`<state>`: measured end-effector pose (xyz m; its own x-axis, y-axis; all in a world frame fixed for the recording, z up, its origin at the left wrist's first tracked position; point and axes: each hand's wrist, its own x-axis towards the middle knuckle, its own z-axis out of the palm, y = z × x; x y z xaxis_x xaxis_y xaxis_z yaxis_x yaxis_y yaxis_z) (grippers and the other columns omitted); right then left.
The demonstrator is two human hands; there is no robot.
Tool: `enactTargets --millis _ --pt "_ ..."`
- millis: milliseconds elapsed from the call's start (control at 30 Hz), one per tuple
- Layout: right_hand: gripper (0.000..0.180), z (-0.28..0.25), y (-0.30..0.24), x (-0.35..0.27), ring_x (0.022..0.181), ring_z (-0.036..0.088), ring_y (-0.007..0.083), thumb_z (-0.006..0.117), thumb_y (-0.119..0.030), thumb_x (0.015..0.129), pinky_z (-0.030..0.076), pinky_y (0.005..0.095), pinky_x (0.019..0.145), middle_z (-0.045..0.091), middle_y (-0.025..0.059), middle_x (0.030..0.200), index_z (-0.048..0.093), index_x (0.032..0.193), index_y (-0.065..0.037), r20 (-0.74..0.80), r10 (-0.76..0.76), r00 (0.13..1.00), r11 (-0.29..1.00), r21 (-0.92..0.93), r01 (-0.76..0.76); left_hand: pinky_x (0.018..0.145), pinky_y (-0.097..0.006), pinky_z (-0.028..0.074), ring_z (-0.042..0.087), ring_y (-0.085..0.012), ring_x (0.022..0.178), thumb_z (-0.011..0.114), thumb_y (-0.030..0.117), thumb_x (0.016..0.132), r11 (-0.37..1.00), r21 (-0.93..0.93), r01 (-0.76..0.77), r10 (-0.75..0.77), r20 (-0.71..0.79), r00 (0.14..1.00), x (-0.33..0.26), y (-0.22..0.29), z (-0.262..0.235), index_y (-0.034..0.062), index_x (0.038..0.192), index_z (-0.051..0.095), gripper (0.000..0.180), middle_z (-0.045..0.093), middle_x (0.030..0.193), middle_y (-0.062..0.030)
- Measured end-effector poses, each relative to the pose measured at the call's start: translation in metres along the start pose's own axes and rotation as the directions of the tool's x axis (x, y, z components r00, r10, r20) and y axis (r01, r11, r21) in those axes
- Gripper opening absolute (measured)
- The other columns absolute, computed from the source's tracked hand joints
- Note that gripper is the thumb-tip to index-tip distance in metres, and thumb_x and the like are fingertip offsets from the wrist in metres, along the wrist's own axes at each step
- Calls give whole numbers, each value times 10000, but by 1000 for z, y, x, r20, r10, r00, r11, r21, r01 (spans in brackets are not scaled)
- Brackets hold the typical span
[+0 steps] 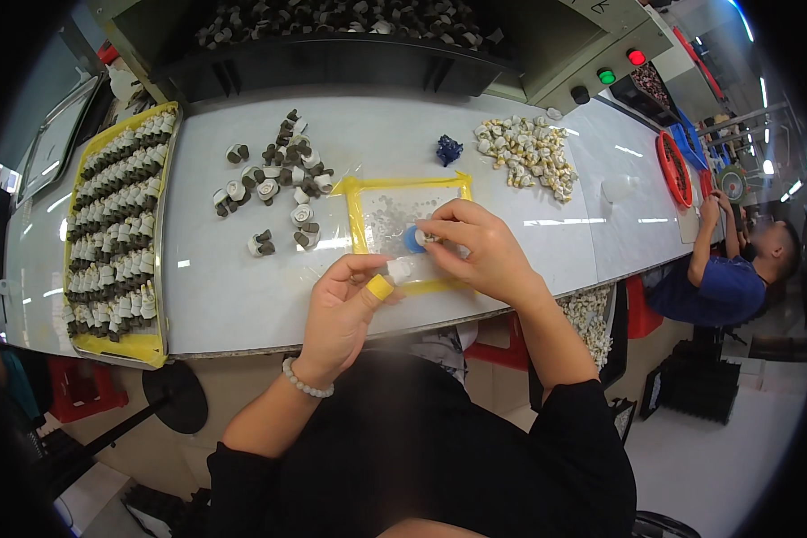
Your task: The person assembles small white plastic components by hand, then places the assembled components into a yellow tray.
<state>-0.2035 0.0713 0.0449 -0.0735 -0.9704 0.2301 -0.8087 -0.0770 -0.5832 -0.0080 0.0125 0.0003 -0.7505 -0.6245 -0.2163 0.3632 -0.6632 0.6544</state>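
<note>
My left hand, with yellow tape round its thumb, pinches a small white figurine part near the bench's front edge. Close beside it, the fingers of my right hand are closed on a small white piece, partly hidden by the fingertips. A round blue thing shows right by those fingertips; whether they touch it I cannot tell. Under both hands lies a rectangle framed in yellow tape, its surface marked with greyish spots. Loose white-and-dark figurines stand and lie left of it.
A yellow-rimmed tray holds rows of figurines at the left. Small white-and-gold pieces are heaped at the right, near a dark blue spiky lump. A black bin full of parts stands behind. Another person works farther right.
</note>
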Motion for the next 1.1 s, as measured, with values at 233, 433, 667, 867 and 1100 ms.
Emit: enactTargets --millis 233,433,667,867,1100 --pt "282 -7 -16 -1 765 569 160 649 -3 743 457 261 653 595 83 885 656 1025 -15 4 93 996 949 303 -90 751 -315 526 636 -213 796 588 17 857 998 40 -52 51 13 999 -1 -1 1 -12 1076 525 229 618 975 -134" --pt "297 -9 -24 -9 775 566 162 660 -8 749 444 254 673 602 83 901 652 1046 -10 66 73 995 901 422 -95 745 -321 533 641 -224 806 586 23 860 996 42 -77 76 26 997 -1 -2 0 -17 1071 526 224 620 976 -149" --pt "280 -7 -25 -12 785 585 170 663 4 745 459 256 676 613 94 890 661 1026 -2 95 54 994 926 367 -86 806 -356 537 614 -211 916 598 3 847 997 22 -76 75 42 996 -2 -3 -1 -53 1048 556 212 613 1031 -148" --pt "264 -5 -28 -15 737 585 161 670 21 730 456 250 638 621 83 828 676 993 0 95 67 993 930 355 -96 739 -337 543 646 -236 791 589 -12 848 986 91 -138 140 -17 990 -4 -9 0 -48 1037 558 195 631 982 -178" --pt "265 -7 -23 -16 727 584 164 673 16 722 453 256 630 621 88 818 674 987 3 132 57 990 912 396 -106 750 -325 543 643 -216 808 600 -19 841 983 145 -114 111 34 993 -5 -10 -4 -57 1016 568 182 630 985 -158"
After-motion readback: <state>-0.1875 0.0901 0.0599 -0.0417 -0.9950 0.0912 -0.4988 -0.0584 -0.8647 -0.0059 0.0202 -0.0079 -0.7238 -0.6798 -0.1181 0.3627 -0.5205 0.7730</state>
